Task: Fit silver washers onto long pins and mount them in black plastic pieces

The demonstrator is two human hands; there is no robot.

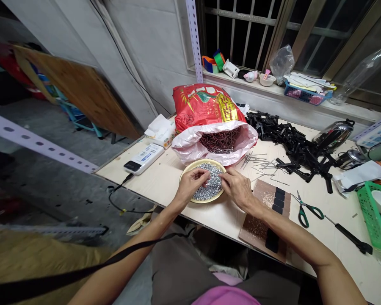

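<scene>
Both hands meet above a yellow bowl [203,200] filled with small silver metal pieces [212,191]. A thin metal rod [213,173] spans the gap between my fingertips. My right hand [238,186] pinches its right end, above the bowl's right rim. On the left, my left hand [192,184] is closed in a pinch at the other end; whatever else its fingertips hold is too small to make out. Just behind the bowl lies an open red bag [203,106] with many dark thin rods [220,140] inside.
Loose rods [257,161] lie right of the bag, before a heap of black parts [292,142]. A board with black pads [263,216], scissors [305,209], a black-handled tool [352,237] and a green basket [374,216] are rightward. A white power bank [144,159] sits left.
</scene>
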